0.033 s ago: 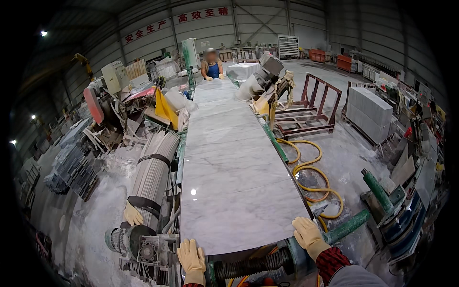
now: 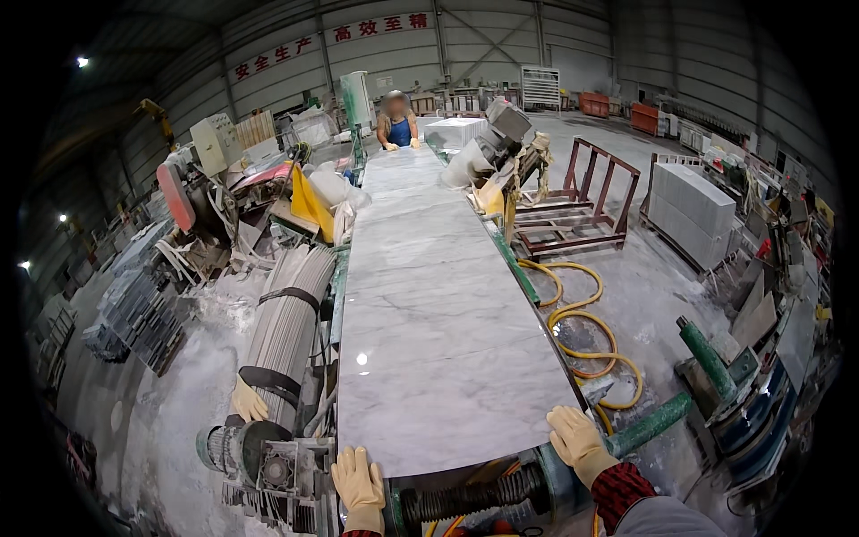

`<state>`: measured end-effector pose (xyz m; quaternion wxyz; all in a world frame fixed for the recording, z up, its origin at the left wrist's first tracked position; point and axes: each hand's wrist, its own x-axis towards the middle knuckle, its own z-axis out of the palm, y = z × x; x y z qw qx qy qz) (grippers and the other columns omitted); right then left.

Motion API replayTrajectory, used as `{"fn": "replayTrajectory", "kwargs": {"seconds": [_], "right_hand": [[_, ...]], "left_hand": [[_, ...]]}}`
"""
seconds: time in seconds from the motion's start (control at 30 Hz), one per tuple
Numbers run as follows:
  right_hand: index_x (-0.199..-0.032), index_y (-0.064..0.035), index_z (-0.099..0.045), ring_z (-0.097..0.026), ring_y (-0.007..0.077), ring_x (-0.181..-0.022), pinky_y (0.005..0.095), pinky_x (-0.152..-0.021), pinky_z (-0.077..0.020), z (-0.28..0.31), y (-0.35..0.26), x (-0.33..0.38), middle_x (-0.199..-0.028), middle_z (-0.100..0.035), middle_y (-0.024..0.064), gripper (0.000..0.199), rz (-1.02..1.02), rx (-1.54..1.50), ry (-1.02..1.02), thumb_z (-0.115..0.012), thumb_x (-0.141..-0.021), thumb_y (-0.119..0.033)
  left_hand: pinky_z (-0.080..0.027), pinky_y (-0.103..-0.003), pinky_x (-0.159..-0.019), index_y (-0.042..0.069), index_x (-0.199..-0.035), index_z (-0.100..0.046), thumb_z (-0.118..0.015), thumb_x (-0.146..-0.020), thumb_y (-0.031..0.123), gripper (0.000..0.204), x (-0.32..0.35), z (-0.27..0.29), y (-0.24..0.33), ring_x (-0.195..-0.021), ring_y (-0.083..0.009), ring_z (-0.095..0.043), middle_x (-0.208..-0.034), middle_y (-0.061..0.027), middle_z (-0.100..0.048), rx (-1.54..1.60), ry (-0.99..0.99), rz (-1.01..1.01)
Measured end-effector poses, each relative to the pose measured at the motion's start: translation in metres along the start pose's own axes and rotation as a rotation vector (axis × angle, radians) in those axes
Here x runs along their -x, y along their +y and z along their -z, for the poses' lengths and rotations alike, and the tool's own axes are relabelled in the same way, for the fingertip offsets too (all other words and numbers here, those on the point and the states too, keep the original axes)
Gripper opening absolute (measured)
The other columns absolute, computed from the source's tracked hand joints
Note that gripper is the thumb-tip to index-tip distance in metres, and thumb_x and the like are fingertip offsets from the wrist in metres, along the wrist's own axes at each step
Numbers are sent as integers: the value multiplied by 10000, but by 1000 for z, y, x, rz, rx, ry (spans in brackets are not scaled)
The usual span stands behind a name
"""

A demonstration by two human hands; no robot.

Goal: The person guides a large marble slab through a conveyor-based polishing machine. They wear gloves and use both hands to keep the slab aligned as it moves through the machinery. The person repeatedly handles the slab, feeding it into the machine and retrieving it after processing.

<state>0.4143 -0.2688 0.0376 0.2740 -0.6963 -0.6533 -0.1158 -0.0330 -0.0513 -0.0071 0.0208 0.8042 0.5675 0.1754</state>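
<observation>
A long polished slab of white, grey-veined marble [image 2: 438, 313] stretches away from me on a green-framed machine. My left hand [image 2: 360, 488], in a pale rubber glove, touches its near left corner with the fingers stretched out. At the near right corner lies my right hand [image 2: 580, 446] in a matching glove, fingers extended over the edge; the thumb side is partly hidden. Past the slab's near end shows a dark ribbed bellows [image 2: 474, 497]. A co-worker in a blue apron [image 2: 396, 132] stands at the far end, both gloved hands by the slab.
Left of the slab are a motor [image 2: 234, 449], a loose pale glove [image 2: 249, 403] and a strapped grey roll [image 2: 286, 313]. A yellow hose [image 2: 608, 336] coils on the floor to the right, near a green pipe [image 2: 653, 425] and a brown metal rack [image 2: 582, 201].
</observation>
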Motion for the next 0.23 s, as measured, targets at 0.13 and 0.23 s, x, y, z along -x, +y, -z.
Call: {"fn": "replayTrajectory", "kwargs": {"seconds": [0.13, 0.23], "right_hand": [[-1311, -27, -659, -622, 466, -1267, 547, -1128, -491, 1, -1, 3, -1351, -677, 240, 382, -4, -38, -16, -717, -956, -156], [-1295, -39, -680, -642, 429, -1260, 517, -1128, -504, 2, -1, 3, -1331, -699, 212, 399, -7, 10, -21, -746, -917, -147]], "left_hand": [[-266, -576, -1317, 95, -1537, -570, -628, -1073, 367, 542, 3, 0, -2, -1545, -447, -445, -1650, -239, -521, 2, -7, 13], [-260, -578, -1321, 104, -1561, -558, -628, -1076, 378, 561, 2, 5, 0, -1564, -446, -428, -1682, -237, -494, 21, -51, 31]]}}
